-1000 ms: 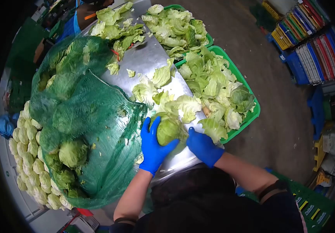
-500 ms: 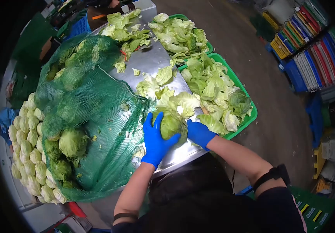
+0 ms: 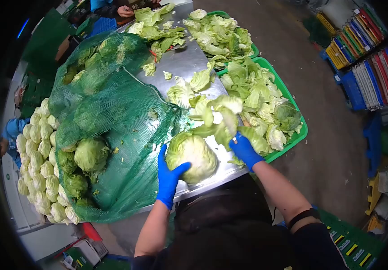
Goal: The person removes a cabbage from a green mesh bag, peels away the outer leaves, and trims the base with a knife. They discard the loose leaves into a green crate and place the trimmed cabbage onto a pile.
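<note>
A pale green cabbage [image 3: 193, 158] rests on the metal table [image 3: 176, 67] near its front edge. My left hand [image 3: 168, 175], in a blue glove, grips the cabbage from its left side, thumb across the front. To the right of it, my gloved right hand [image 3: 245, 152] is closed on loose outer cabbage leaves [image 3: 223, 123], which look blurred and hang apart from most of the head. A green mesh net [image 3: 133, 135] spreads over the table on the left, with whole cabbages [image 3: 91, 154] in and under it.
Two green crates, the nearer with its rim [image 3: 298, 130] at the table's right side, hold heaped leaves. More leaves [image 3: 155, 27] lie at the far end, near another person's hand [image 3: 125, 11]. Trimmed cabbages [image 3: 41, 157] are stacked at left. Folded crates [image 3: 369, 67] stand at right.
My right hand has pulled outer leaves away from the cabbage, up and to the right. The head now shows a paler surface. My left hand has shifted slightly down along its left side.
</note>
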A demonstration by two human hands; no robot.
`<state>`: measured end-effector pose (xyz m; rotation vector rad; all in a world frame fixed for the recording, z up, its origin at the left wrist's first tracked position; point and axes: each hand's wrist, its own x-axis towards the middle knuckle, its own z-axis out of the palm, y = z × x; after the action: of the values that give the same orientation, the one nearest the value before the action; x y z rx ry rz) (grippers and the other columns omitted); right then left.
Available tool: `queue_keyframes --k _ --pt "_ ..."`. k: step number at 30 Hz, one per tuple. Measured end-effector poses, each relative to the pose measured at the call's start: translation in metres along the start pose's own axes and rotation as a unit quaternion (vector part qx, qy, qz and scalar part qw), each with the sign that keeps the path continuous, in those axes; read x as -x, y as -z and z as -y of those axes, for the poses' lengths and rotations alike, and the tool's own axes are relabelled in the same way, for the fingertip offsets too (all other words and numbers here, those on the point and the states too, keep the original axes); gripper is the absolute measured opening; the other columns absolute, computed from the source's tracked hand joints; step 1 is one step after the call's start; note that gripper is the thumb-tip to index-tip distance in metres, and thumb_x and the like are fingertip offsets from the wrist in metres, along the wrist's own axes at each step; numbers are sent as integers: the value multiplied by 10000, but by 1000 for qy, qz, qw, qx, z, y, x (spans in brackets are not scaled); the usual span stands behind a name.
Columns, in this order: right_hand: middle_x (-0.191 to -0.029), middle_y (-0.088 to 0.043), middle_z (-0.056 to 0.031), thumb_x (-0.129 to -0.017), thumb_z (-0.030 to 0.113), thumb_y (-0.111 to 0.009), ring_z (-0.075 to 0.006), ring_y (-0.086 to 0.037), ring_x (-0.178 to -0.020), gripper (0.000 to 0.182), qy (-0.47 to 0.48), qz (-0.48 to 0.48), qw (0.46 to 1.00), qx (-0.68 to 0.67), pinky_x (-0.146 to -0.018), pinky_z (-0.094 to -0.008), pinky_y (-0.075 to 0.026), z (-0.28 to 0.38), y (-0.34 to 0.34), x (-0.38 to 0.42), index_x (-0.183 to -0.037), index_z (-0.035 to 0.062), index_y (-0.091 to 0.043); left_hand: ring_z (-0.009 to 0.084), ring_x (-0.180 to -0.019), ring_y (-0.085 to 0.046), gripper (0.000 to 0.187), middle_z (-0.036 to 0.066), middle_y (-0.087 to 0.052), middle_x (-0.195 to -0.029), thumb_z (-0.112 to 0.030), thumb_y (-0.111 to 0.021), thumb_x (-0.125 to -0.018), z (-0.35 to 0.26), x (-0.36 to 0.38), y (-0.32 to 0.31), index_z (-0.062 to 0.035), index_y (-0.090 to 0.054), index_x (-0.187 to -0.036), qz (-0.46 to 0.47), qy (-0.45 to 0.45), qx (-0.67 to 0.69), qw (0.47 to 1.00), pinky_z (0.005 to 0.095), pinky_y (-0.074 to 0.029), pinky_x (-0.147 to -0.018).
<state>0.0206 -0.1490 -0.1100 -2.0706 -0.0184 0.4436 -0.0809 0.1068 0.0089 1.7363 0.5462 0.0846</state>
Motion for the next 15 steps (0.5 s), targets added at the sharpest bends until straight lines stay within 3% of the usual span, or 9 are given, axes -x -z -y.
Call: queue_keyframes --k 1,4,5,7,9,11,13,14,15 --pt "-751 -612 -205 -842 226 -550 -353 -605 -671 265 30 -48 998 -4 -609 -428 -482 -9 6 -13 -1026 36 -571 315 -1184 -500 929 190 -464 -1313 -176 -826 -641 -3 4 9 -33 -321 -1406 50 89 137 985 395 -425 -1000" --pt "-797 -638 -195 -809 235 -596 -375 -622 -733 352 -83 -11 996 -9 -652 -443 -489 15 52 -33 -1103 42 -574 277 -1110 -562 889 168 -510 -1273 -73 -792 -633 11 1 24 -41 -347 -1403 40 93 206 973 372 -479 -940" --pt "-628 -546 -51 -833 198 -587 -159 -525 -510 210 -45 -25 996 72 -475 -327 -458 22 65 -37 -1010 86 -586 277 -1114 -560 875 172 -505 -1277 -61 -785 -633 12 -1 25 -43 -361 -1399 42 98 246 963 375 -475 -944" --pt "-647 -594 -75 -847 231 -616 -197 -566 -567 200 66 -94 950 291 -550 -360 -484 49 77 -30 -949 65 -572 274 -1107 -564 844 163 -521 -1265 -50 -781 -629 8 -10 22 -48 -399 -1382 43 101 263 958 375 -479 -937" --pt "-816 -661 -122 -863 269 -636 -247 -631 -739 298 20 -35 977 207 -700 -379 -509 116 70 1 -1051 43 -586 263 -1111 -562 808 150 -545 -1243 -44 -776 -639 3 -22 15 -48 -425 -1366 70 107 242 962 367 -481 -933" --pt "-1020 -654 -159 -873 308 -642 -275 -639 -895 447 134 37 990 4 -798 -370 -503 130 33 20 -1215 33 -554 249 -1101 -568 775 146 -547 -1250 -46 -775 -659 -1 -38 8 -45 -441 -1358 88 74 202 973 355 -484 -929" --pt "-1060 -647 -190 -872 431 -598 -350 -638 -878 577 251 23 965 70 -792 -417 -496 118 6 9 -1315 74 -503 240 -1089 -575 752 162 -523 -1278 -56 -777 -677 -11 -50 7 -46 -449 -1354 147 90 191 966 342 -485 -926" --pt "-1085 -636 -210 -880 435 -589 -349 -640 -900 617 192 74 978 30 -803 -409 -497 117 7 8 -1359 71 -452 243 -1077 -581 758 175 -512 -1291 -75 -782 -698 -24 -46 7 -38 -429 -1367 122 111 196 967 337 -487 -922" --pt "-1085 -636 -210 -880 435 -589 -349 -640 -900 617 195 73 978 29 -803 -409 -497 117 7 7 -1359 71 -452 254 -1097 -564 904 183 -498 -1293 -106 -817 -675 -24 -38 3 -36 -317 -1424 82 53 136 986 341 -480 -934"
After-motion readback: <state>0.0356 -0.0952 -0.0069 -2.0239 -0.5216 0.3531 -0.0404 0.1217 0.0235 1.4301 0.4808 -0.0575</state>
